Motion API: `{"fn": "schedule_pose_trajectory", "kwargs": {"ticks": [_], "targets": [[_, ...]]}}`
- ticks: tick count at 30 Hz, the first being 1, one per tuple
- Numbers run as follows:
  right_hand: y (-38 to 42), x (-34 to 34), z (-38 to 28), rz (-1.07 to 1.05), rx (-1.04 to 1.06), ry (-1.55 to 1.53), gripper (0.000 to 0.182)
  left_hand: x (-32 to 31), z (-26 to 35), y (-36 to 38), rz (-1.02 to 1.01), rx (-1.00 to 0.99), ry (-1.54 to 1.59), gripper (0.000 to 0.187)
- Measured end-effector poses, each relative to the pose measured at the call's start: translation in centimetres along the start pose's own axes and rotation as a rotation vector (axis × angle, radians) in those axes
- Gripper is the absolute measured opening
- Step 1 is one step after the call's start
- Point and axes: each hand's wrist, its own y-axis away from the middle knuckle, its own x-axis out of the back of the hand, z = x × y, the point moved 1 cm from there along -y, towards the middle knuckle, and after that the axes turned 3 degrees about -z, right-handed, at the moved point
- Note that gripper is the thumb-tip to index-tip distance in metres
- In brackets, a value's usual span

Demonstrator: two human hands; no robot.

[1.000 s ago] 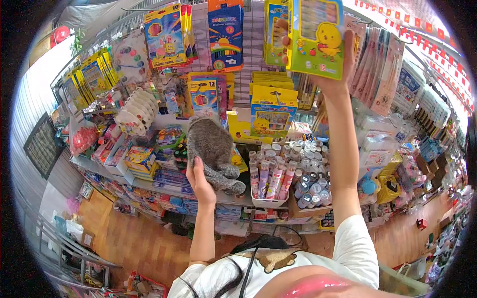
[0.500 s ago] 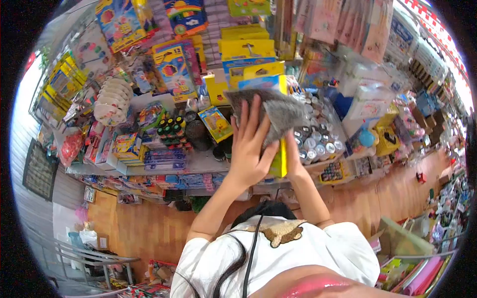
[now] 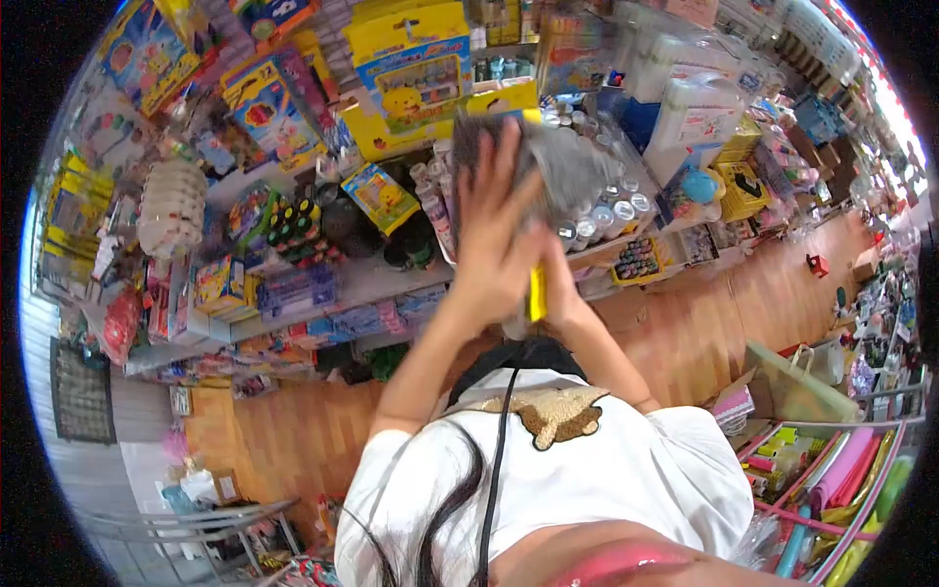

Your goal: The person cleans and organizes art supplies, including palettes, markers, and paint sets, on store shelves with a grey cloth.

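My left hand lies over a grey cloth, fingers spread, pressing it toward my right hand. The hand and cloth are smeared by motion. My right hand grips a thin yellow box, which is seen nearly edge-on between my palms. Most of the box is hidden by the cloth and my left hand. Both hands are in front of the shelf, at chest height. Just beyond them stand several small clear-lidded jars and, to the left, a small yellow-and-blue pack.
Larger yellow boxes stand at the back of the shelf. Packets hang at upper left. A yellow basket is on the right. Wooden floor runs below, with a rack of coloured rolls at lower right.
The yellow box has turned more edge-on between my hands, and the cloth has shifted over it. My view has swung right, so the shelf goods appear further left.
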Motion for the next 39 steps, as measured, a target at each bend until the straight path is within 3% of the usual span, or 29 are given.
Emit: {"fn": "schedule_pose_trajectory", "kwargs": {"ticks": [1, 4, 5, 6, 8, 10, 11, 13, 14, 16, 17, 19, 20, 21, 22, 23, 28, 30, 33, 34, 36, 38, 39], "targets": [[0.2, -0.7, 0.3, 0.006, -0.047, -0.024, 0.063, 0.8, -0.8, -0.9, 0.058, -0.022, -0.041, 0.043], [0.4, -0.9, 1.8, -0.025, -0.185, -0.135, 0.064, 2.1, -1.3, -1.2, 0.137, 0.165, 0.092, 0.044], [0.3, -0.7, 2.4, -0.011, -0.21, -0.158, 0.065, 1.9, -1.0, 0.2, 0.125, 0.176, -0.069, 0.048], [-0.3, -0.8, 1.2, 0.07, -0.114, -0.056, 0.064, 0.9, -0.5, 1.7, 0.103, 0.217, -0.059, 0.05], [-0.4, 1.1, 2.7, -0.009, -0.045, -0.033, 0.066, -0.2, 1.4, 4.4, -0.045, 0.224, -0.077, 0.054], [-0.9, 3.3, 5.2, -0.122, 0.01, -0.04, 0.068, -0.4, 1.7, 6.0, -0.006, 0.215, -0.051, 0.051], [-1.4, 1.3, 5.2, -0.11, -0.044, -0.048, 0.068, 0.7, 1.6, 6.0, -0.001, 0.219, -0.05, 0.049], [-1.1, -2.0, 4.7, -0.072, -0.174, -0.044, 0.069, 3.7, 0.3, 4.9, 0.074, 0.194, -0.102, 0.047], [-1.0, -2.5, 5.9, -0.084, -0.222, -0.009, 0.071, 5.2, -0.8, 4.5, 0.223, 0.16, -0.029, 0.048], [-0.7, -3.3, 8.1, -0.113, -0.317, 0.062, 0.074, 9.1, -2.6, 4.1, 0.402, 0.314, 0.08, 0.045], [0.9, -5.4, 6.2, -0.299, -0.473, 0.104, 0.075, 10.4, -3.0, 4.4, 0.464, 0.387, 0.22, 0.045], [-0.5, -5.6, 8.1, -0.16, -0.334, 0.123, 0.07, 10.5, -2.6, 6.6, 0.445, 0.518, 0.179, 0.049], [-1.2, -5.7, 9.1, -0.092, -0.265, 0.14, 0.067, 9.5, -2.0, 8.2, 0.451, 0.563, -0.083, 0.054], [-2.1, -7.3, 7.0, -0.127, -0.247, 0.028, 0.065, 8.1, -1.4, 9.4, 0.522, 0.493, -0.172, 0.049], [-2.4, -7.7, 6.8, -0.114, -0.286, -0.064, 0.064, 7.5, 0.0, 10.2, 0.356, 0.534, -0.151, 0.051], [-2.8, -8.2, 6.6, -0.097, -0.324, -0.155, 0.062, 5.8, 0.8, 11.5, 0.383, 0.567, -0.13, 0.05], [-0.7, -11.3, 5.3, -0.21, -0.357, -0.189, 0.068, 9.8, 5.1, 10.2, 0.405, 0.453, -0.419, 0.045], [0.4, -10.8, 6.6, -0.377, -0.246, -0.194, 0.066, 13.2, 4.8, 9.6, 0.445, 0.459, -0.557, 0.046], [0.6, -11.0, 7.4, -0.363, -0.542, -0.142, 0.071, 15.5, 0.7, 10.8, 0.647, 0.592, -0.25, 0.047], [0.3, -11.1, 7.4, -0.319, -0.61, -0.098, 0.071, 15.3, 0.9, 11.0, 0.571, 0.736, -0.323, 0.051], [-1.7, -8.7, 10.9, -0.505, -0.452, -0.078, 0.073, 13.4, 0.9, 11.7, 0.658, 0.77, -0.412, 0.053], [-3.1, -11.0, 8.6, -0.402, -0.474, -0.206, 0.074, 10.1, 0.8, 12.6, 0.664, 0.776, -0.433, 0.055], [-5.0, -9.1, 10.0, -0.509, -0.588, -0.315, 0.073, 8.4, 1.2, 12.9, 0.629, 0.762, -0.411, 0.055]]}}
